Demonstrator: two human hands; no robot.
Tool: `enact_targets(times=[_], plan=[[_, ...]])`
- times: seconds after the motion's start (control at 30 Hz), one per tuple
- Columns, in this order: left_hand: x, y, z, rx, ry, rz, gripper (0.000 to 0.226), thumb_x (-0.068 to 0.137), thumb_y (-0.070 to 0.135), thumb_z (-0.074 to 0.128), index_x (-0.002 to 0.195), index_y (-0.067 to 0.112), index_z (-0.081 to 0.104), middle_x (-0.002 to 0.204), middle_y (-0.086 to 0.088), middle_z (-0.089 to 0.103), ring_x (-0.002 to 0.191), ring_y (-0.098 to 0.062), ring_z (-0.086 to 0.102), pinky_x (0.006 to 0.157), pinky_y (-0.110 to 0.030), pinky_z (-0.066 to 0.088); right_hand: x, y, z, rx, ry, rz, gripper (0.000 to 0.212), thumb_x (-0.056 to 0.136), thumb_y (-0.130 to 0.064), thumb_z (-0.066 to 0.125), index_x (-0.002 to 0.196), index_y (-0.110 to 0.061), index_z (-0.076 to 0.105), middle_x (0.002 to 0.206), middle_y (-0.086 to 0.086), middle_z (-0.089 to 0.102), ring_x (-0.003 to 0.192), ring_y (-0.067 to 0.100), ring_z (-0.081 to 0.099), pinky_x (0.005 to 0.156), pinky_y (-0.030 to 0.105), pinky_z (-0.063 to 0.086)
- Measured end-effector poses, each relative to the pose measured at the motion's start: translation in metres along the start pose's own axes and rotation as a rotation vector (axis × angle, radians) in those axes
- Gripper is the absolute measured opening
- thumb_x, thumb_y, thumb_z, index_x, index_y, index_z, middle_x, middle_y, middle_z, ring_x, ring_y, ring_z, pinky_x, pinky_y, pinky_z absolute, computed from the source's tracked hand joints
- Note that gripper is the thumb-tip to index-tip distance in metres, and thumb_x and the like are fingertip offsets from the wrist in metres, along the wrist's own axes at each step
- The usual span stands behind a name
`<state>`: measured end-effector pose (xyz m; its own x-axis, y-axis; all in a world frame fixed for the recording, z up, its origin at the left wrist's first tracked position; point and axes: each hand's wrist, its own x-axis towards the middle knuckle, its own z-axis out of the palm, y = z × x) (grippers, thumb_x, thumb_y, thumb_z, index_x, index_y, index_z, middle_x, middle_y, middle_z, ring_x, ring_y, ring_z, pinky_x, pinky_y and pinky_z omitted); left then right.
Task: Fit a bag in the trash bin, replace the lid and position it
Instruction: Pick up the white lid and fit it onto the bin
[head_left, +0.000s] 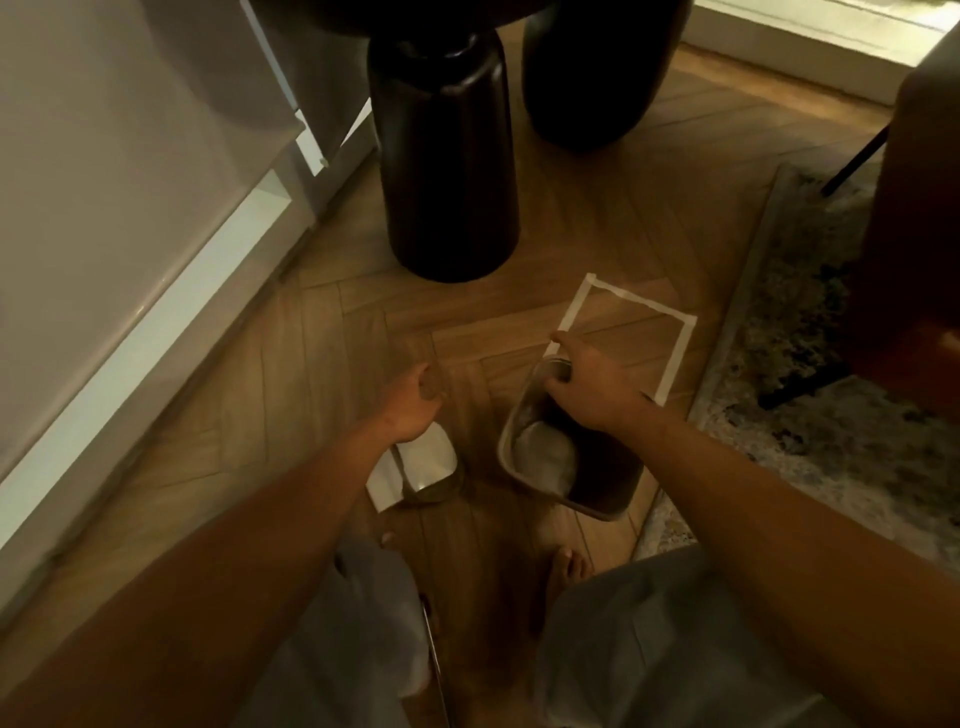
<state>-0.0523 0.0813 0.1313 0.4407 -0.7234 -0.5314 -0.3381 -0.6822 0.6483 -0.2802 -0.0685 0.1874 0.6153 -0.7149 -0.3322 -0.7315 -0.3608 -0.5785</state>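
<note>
Seen from the head camera, a person bent over a small trash bin standing on a herringbone wood floor, beside the edge of a rug. The right hand reached down to the bin's far rim, fingers curled over it, apparently to steady or shift the bin. The left hand hung over bare floor with fingers loosely curled and nothing in them. Below that hand lay the lid, off the bin, resting on a white sheet. A pale bag sat bunched inside the bin, not yet spread over the rim. The bin's long axis ran from near-right to far-left, its mouth up, its far end touching a taped rectangle, probably the target spot. 2 dark table legs stood beyond.
</note>
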Motion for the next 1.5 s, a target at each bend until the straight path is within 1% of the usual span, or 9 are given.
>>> enact_targets(times=[0.2,0.27,0.37,0.47,0.67,0.8,0.97,1.27,1.5], plan=[[-0.004,-0.04,-0.033,-0.022,0.037,-0.088,0.062,0.101,0.022,0.06,0.155,0.008,0.031,0.152,-0.016,0.048,0.135,-0.03,0.049,0.092,-0.021,0.039,0.026,-0.054,0.044,-0.06,-0.124,-0.139,0.066,0.098,-0.023,0.066,0.157,-0.01,0.039,0.156,0.016,0.046,0.132,0.031,0.054,0.102,0.034,0.044],[-0.005,-0.052,-0.043,-0.023,0.028,-0.116,0.062,0.103,0.026,0.057,0.156,0.009,0.03,0.155,-0.015,0.044,0.138,-0.03,0.046,0.099,-0.025,0.042,0.034,-0.069,0.064,-0.071,-0.186,-0.157,0.065,0.098,-0.024,0.064,0.156,-0.01,0.04,0.154,0.015,0.048,0.133,0.031,0.054,0.102,0.036,0.045],[-0.003,-0.072,-0.054,-0.003,0.019,-0.137,0.056,0.104,0.028,0.054,0.153,0.009,0.036,0.154,-0.016,0.045,0.136,-0.029,0.047,0.102,-0.034,0.039,0.044,-0.085,0.095,-0.101,-0.278,-0.197,0.055,0.098,-0.026,0.063,0.15,-0.014,0.048,0.142,0.012,0.059,0.115,0.026,0.062,0.084,0.027,0.048],[0.0,-0.088,-0.063,0.015,-0.014,-0.122,0.051,0.104,0.028,0.053,0.15,0.008,0.043,0.152,-0.017,0.048,0.131,-0.027,0.05,0.094,-0.029,0.036,0.054,-0.09,0.125,-0.13,-0.38,-0.19,0.047,0.099,-0.031,0.064,0.142,-0.015,0.055,0.135,0.01,0.063,0.117,0.028,0.063,0.09,0.039,0.053],[0.003,-0.11,-0.088,0.022,-0.01,-0.145,0.059,0.103,0.041,0.05,0.155,0.015,0.037,0.157,-0.011,0.043,0.141,-0.03,0.043,0.109,-0.035,0.034,0.068,-0.088,0.18,-0.169,-0.543,-0.104,0.054,0.101,-0.036,0.063,0.149,-0.017,0.049,0.142,0.01,0.06,0.121,0.027,0.062,0.089,0.034,0.052],[0.003,-0.121,-0.099,0.02,0.003,-0.138,0.058,0.102,0.038,0.053,0.153,0.015,0.039,0.154,-0.011,0.047,0.138,-0.028,0.047,0.103,-0.032,0.036,0.075,-0.087,0.208,-0.128,-0.624,-0.007,0.063,0.101,-0.042,0.062,0.154,-0.015,0.042,0.143,0.014,0.059,0.12,0.03,0.063,0.082,0.031,0.052],[-0.003,-0.129,-0.105,0.027,-0.017,-0.136,0.057,0.103,0.037,0.052,0.154,0.015,0.038,0.155,-0.012,0.046,0.139,-0.028,0.046,0.114,-0.045,0.039,0.073,-0.096,0.237,-0.1,-0.689,0.034,0.059,0.099,-0.044,0.065,0.146,-0.012,0.05,0.136,0.012,0.064,0.116,0.029,0.064,0.095,0.04,0.055],[-0.009,-0.125,-0.111,0.088,-0.061,-0.113,0.057,0.104,0.036,0.052,0.154,0.014,0.036,0.157,-0.013,0.043,0.142,-0.029,0.042,0.115,-0.043,0.036,0.073,-0.106,0.239,-0.14,-0.634,0.022,0.037,0.1,-0.017,0.064,0.136,-0.009,0.058,0.131,0.013,0.063,0.114,0.03,0.064,0.08,0.03,0.05],[-0.007,-0.117,-0.11,0.093,-0.066,-0.119,0.061,0.1,0.041,0.057,0.152,0.014,0.039,0.151,-0.014,0.048,0.132,-0.031,0.051,0.104,-0.036,0.043,0.084,-0.124,0.177,0.036,-0.552,0.046,0.031,0.103,-0.015,0.059,0.133,-0.009,0.061,0.112,0.013,0.071,0.089,0.022,0.072,0.068,0.03,0.057]])
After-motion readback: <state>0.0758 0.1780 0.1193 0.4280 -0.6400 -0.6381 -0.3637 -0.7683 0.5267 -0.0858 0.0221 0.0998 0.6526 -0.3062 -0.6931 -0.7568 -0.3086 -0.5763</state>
